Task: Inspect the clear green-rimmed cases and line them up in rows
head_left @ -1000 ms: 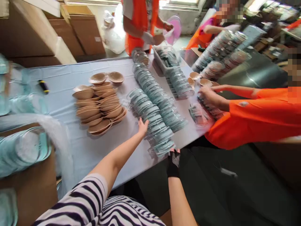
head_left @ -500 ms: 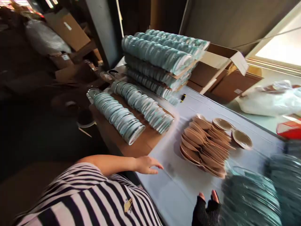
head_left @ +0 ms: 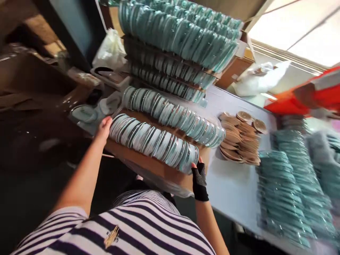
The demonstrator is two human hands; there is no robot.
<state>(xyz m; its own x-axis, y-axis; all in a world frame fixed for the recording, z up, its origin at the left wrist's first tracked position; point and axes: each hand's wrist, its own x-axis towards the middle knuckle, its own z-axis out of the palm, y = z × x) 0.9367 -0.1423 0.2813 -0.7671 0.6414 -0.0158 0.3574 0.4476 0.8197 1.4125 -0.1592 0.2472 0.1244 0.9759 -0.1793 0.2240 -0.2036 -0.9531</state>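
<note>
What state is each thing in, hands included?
Front row of plastic packs: on edge, between the hands
Left hand: bare, at that row's left end, grip unclear
Right hand: fingerless-gloved, at its right end, grip unclear
Rear row of plastic packs: on edge
Tan cups: mostly nested
Cardboard: beneath both rows

window [head_left: 305,33]: bright, upper right | pillar [head_left: 83,26]: grey, upper left | floor [head_left: 23,202]: dark | table [head_left: 236,191]: pale-topped

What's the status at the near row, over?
Left fingers at left end of near row, right fingers at right end; contact unclear. Row lies on cardboard. Second row close behind, not blocking.
</note>
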